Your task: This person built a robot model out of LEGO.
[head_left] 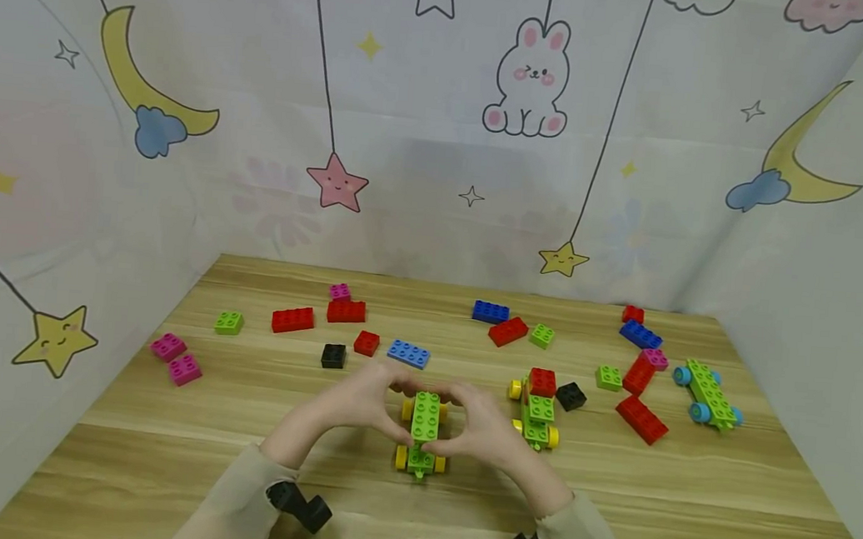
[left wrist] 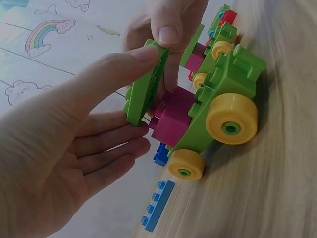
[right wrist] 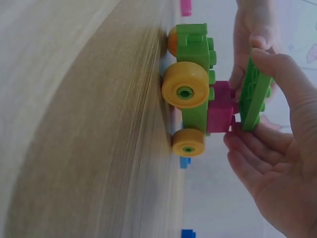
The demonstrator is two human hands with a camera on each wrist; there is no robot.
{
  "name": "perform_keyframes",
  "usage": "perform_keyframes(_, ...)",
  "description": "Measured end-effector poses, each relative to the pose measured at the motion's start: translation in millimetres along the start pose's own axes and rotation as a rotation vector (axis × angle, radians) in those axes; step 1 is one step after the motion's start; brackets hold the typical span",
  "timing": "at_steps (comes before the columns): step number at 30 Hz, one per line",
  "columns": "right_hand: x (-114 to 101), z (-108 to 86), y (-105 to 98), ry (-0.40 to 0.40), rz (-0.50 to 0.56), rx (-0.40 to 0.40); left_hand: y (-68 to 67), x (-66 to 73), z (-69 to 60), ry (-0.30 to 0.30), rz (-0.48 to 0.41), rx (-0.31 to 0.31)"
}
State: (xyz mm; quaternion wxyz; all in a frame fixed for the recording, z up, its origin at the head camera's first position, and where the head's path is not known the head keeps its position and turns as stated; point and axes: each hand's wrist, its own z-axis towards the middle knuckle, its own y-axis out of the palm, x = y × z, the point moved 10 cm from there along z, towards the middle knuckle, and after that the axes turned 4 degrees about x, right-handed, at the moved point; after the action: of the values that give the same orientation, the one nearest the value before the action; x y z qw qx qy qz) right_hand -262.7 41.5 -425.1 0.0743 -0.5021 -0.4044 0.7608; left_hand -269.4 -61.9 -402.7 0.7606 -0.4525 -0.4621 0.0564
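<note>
A green building brick [head_left: 425, 415], long and studded, is held between my two hands above a small toy car base. My left hand [head_left: 366, 398] pinches its left side, thumb at the near end. From the other side my right hand [head_left: 486, 430] pinches it likewise. Below it, a magenta brick [left wrist: 173, 114] sits on the green car base [head_left: 420, 462] with yellow wheels [right wrist: 185, 85]. In both wrist views the green brick is tilted over the magenta studs, with a gap showing along part of its underside. The car base stands on the wooden table.
Right of my hands stands another green car [head_left: 538, 431] with yellow wheels and a red brick, beside a black brick [head_left: 571, 396]. A green car base [head_left: 710, 395] with blue wheels lies far right. Beyond my hands are a blue brick [head_left: 408, 353] and several loose bricks.
</note>
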Motion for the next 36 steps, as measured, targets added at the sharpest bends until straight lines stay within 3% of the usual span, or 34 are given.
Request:
perform_keyframes(12,1.2,-0.2,3.8,0.007,-0.001,-0.022,4.4,-2.9,-0.4,-0.011,0.069,-0.013)
perform_keyframes(29,2.0,-0.5,4.7,0.027,-0.011,-0.038,5.9,-2.9,0.1,-0.006,0.079,-0.011)
perform_keyframes(36,3.0,-0.5,4.7,0.026,-0.021,-0.040,6.9,-5.7,-0.3,-0.044,0.056,-0.018)
